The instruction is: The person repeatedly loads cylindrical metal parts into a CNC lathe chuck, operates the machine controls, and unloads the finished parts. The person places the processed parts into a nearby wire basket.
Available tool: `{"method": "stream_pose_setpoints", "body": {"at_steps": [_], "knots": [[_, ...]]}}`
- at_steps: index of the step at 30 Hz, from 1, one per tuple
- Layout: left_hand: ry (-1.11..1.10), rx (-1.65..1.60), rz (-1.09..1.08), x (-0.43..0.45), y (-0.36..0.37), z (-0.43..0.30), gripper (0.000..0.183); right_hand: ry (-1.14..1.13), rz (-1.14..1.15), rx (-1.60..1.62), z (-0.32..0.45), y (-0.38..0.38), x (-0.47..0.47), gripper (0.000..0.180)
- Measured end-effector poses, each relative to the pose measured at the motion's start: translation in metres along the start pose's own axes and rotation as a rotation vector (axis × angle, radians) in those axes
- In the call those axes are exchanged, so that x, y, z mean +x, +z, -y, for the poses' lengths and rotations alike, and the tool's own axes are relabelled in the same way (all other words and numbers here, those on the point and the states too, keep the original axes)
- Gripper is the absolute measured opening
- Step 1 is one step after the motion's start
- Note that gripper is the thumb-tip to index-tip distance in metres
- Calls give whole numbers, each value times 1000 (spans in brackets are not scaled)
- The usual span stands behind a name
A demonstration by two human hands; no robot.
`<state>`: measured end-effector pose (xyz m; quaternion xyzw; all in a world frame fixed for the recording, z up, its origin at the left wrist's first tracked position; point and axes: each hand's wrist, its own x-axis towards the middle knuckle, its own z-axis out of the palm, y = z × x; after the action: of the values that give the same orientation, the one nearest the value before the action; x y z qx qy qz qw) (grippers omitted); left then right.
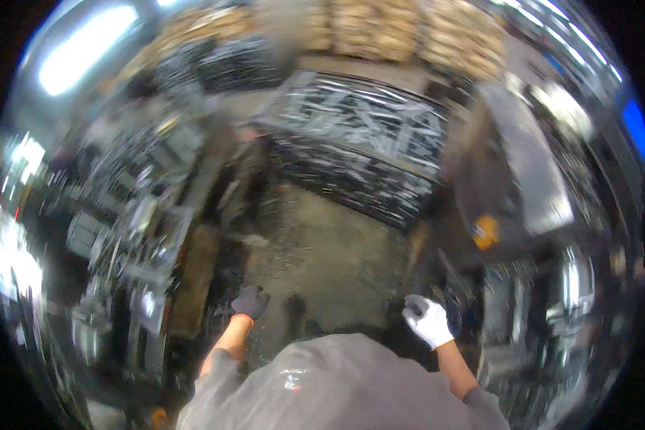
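Observation:
My left hand [251,302], in a dark grey glove with an orange cuff, hangs at the left over the floor and touches nothing that I can see. On the other side, my right hand [428,320] wears a glove that is white on the back and dark at the fingers; nothing shows in it. Blur hides how far the fingers of both hands are bent. Ahead of me stands a large bin with mesh-like sides [355,177], filled with many grey metal strips [365,115].
Worn concrete floor [328,252] lies between my hands and the bin. A cluttered workbench [177,242] runs along the left. At the right is a dark machine with a pale metal cover [532,161] and an orange part [485,232]. Stacked tan bundles [373,27] stand at the back.

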<state>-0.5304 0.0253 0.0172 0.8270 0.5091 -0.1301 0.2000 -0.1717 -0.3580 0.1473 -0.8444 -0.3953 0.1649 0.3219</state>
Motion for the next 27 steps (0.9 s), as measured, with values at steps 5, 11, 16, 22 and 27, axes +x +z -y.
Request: {"method": "stream_pose_setpoints", "body": {"at_steps": [5, 11, 16, 22, 27], "knots": [[-601, -333, -121, -50, 2, 188, 75, -403, 395, -136, 136, 125, 111, 36], [-871, -668, -92, -155, 86, 254, 78, -787, 725, -201, 273, 223, 162, 37], [-1084, -881, -347, -219, 171, 249, 67, -988, 906, -319, 348, 275, 204, 39], [-1122, -622, -438, -258, 256, 282, 49, -1311, 896, 49, 465, 318, 261, 30], [-1660, -860, -1085, -286, 239, 319, 46, -1589, 963, 286, 592, 331, 305, 33]]}}
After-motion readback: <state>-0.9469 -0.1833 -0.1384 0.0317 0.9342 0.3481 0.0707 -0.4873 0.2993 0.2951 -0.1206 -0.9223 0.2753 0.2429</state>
